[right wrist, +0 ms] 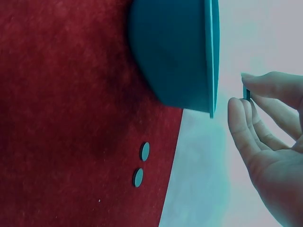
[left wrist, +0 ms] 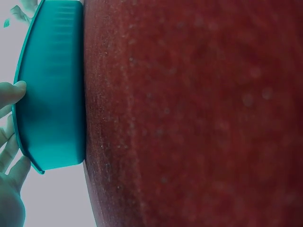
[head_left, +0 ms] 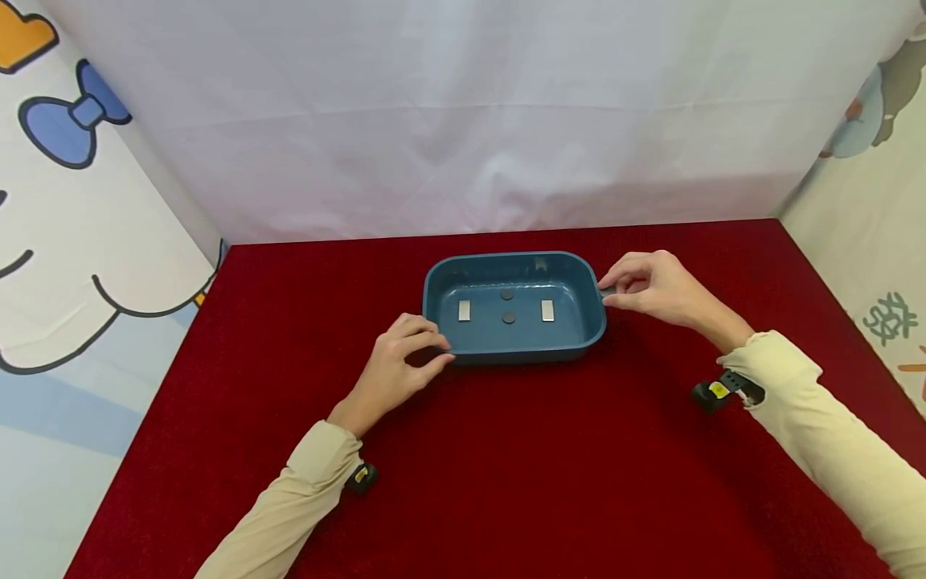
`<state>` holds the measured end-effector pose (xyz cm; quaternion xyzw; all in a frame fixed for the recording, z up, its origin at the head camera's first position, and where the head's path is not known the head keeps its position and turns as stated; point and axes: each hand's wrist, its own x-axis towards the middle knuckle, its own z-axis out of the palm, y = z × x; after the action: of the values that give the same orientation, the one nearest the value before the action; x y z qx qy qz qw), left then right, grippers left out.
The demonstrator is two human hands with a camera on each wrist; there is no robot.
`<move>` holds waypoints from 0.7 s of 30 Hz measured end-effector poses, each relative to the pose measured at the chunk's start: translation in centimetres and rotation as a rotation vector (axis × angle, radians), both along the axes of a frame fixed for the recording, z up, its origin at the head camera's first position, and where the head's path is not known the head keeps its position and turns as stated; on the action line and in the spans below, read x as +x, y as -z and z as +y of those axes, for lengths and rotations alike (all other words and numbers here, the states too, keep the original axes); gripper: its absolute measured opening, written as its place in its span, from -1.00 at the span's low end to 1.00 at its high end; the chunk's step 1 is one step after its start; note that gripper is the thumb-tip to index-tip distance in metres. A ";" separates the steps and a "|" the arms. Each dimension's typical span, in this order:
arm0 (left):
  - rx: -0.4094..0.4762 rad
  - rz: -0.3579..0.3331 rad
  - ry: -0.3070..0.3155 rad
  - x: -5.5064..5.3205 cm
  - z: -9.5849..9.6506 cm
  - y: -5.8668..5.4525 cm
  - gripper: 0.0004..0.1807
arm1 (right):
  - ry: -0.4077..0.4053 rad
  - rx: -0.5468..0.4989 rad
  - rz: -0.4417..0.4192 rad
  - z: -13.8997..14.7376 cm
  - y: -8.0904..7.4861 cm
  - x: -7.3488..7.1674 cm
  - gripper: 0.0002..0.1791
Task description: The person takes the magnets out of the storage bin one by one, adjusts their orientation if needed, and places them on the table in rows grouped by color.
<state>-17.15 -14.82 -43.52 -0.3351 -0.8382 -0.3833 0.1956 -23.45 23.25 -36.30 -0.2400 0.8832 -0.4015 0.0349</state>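
A blue deep rectangular tray point(head_left: 506, 354) sits on the red tabletop. Inside it lie two small silver rectangular pieces point(head_left: 547, 310) and two dark round discs point(head_left: 509, 318). My left hand point(head_left: 398, 354) holds the tray's near left corner; its thumb point(left wrist: 16, 90) overlaps the outer wall in the left wrist view. By the right rim, my right hand point(head_left: 651, 285) pinches a small, thin, dark flat piece point(right wrist: 246, 92) between thumb and fingertips. That piece stands apart from the rim in the right wrist view.
Two more round discs point(right wrist: 144, 151) lie on the red cloth beside the tray in the right wrist view. A white curtain point(head_left: 470, 121) hangs behind the table point(head_left: 506, 466). Printed panels point(head_left: 87, 265) flank it on both sides.
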 end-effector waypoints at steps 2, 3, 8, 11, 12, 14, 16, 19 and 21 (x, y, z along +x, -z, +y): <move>0.001 -0.002 0.000 0.0 0.0 0.0 -0.89 | 0.012 -0.003 0.000 0.3 0.1 0.0 -0.80; 0.000 -0.003 0.000 0.0 0.0 0.0 -0.89 | 0.018 -0.003 0.000 0.4 0.2 -0.1 -0.81; 0.003 0.002 0.004 0.0 0.0 0.0 -0.89 | 0.037 0.004 -0.003 1.1 0.3 -0.1 -0.81; 0.005 0.010 0.004 0.0 0.0 0.1 -0.89 | 0.031 0.005 -0.007 1.5 0.2 0.0 -0.81; 0.005 0.011 0.003 0.0 0.0 0.1 -0.89 | 0.033 0.002 -0.012 1.6 0.1 0.0 -0.81; 0.006 0.015 0.003 0.0 0.0 0.1 -0.88 | 0.043 -0.003 -0.019 1.9 0.1 0.1 -0.80; 0.007 0.017 0.002 0.0 0.0 0.1 -0.88 | 0.056 -0.007 -0.025 2.1 0.2 0.0 -0.80; 0.006 0.023 0.000 0.0 0.1 0.1 -0.87 | 0.071 0.002 -0.024 2.5 0.4 -0.1 -0.81; 0.007 0.022 -0.002 0.0 0.0 0.0 -0.87 | 0.081 0.015 -0.019 2.8 0.6 -0.3 -0.81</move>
<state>-17.13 -14.78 -43.57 -0.3377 -0.8350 -0.3823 0.2062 -23.72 26.04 -36.88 -0.2001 0.8947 -0.3982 0.0289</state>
